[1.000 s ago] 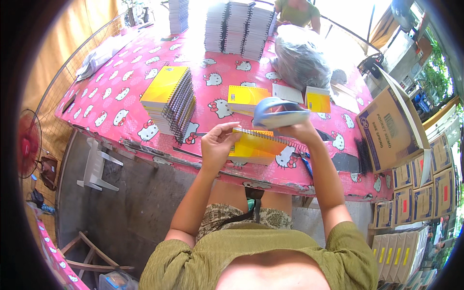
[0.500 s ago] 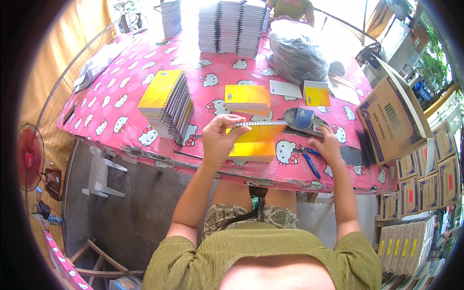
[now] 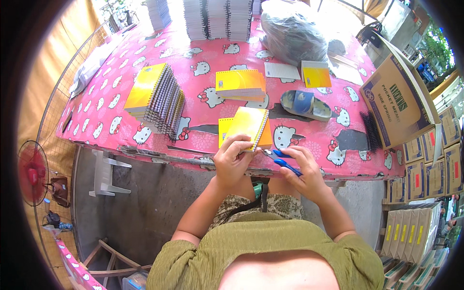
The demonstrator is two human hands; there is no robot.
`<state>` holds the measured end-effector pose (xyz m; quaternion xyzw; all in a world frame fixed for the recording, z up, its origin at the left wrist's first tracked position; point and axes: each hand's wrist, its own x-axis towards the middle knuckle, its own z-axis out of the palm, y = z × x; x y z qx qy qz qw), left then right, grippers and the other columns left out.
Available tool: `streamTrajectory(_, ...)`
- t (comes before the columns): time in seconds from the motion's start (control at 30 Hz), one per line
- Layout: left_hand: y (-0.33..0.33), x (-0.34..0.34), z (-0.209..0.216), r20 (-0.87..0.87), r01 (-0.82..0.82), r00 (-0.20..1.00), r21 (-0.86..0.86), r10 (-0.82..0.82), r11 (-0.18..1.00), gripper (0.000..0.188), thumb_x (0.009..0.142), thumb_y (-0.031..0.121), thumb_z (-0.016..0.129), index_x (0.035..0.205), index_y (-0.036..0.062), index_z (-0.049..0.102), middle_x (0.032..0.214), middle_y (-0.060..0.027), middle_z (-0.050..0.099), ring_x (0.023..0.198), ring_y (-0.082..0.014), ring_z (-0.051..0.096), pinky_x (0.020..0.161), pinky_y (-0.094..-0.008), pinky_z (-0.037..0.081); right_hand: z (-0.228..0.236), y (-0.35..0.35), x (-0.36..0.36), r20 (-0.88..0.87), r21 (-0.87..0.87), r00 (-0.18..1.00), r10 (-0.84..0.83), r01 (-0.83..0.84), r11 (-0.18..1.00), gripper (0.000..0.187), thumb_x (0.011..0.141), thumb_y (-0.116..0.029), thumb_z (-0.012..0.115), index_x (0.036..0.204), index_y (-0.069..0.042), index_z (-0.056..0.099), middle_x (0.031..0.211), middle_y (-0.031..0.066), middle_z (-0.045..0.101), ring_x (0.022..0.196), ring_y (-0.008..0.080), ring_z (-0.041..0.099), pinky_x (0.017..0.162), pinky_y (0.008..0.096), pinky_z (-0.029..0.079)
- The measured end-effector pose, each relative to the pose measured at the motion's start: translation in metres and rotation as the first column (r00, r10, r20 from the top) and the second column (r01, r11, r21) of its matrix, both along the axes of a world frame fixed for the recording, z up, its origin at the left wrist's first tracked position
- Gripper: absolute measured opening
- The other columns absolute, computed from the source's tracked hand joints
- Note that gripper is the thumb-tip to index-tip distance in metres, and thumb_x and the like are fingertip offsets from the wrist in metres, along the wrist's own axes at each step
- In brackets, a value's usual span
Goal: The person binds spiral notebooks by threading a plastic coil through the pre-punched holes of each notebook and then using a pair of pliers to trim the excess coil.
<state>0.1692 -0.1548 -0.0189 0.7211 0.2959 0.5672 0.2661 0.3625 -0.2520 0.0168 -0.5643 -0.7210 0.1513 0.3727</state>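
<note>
Left hand (image 3: 234,162): fingers are pinching a yellow spiral notebook (image 3: 246,123)
Right hand (image 3: 305,175): fingers are gripping blue-handled pliers (image 3: 288,167) near its coil (image 3: 263,128)

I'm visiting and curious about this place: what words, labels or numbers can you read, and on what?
Open cardboard box: large print, readable but not copied here.
Stacked boxes: print too small to read.
Yellow labels, lower right: too small.
Notebook stack: cover print too small.
Notebook in the left hand: none readable.
</note>
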Motion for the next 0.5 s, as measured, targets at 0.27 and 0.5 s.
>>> streamTrajectory(0.27, 0.001, -0.002, -0.006, 0.028, 0.006, 1.000, 0.128, -0.010, 0.992, 0.023, 0.067, -0.014, 0.069, 0.086, -0.0011, 0.065, 0.089, -0.0127, 0.067, 0.081, -0.0218, 0.064, 0.068, -0.0303, 0.053, 0.005, 0.011, -0.014, -0.097, -0.042, 0.992, 0.077, -0.082, 0.996, 0.035, 0.087, -0.022, 0.065, 0.112, 0.000, 0.058, 0.102, 0.0164, 0.063, 0.094, 0.0304, 0.061, 0.082, 0.0393, 0.049)
streamTrajectory(0.5, 0.014, -0.008, 0.006, 0.031, -0.027, 0.999, 0.350, 0.017, 0.936, 0.016, 0.070, -0.012, 0.068, 0.078, 0.0004, 0.062, 0.086, -0.0133, 0.066, 0.079, -0.0265, 0.064, 0.070, -0.0342, 0.052, -0.005, 0.016, -0.014, -0.829, -0.452, 0.535, -0.162, -0.471, 0.758, 0.033, 0.096, -0.024, 0.055, 0.113, 0.005, 0.058, 0.099, 0.0107, 0.065, 0.085, 0.0158, 0.063, 0.075, 0.0290, 0.051)
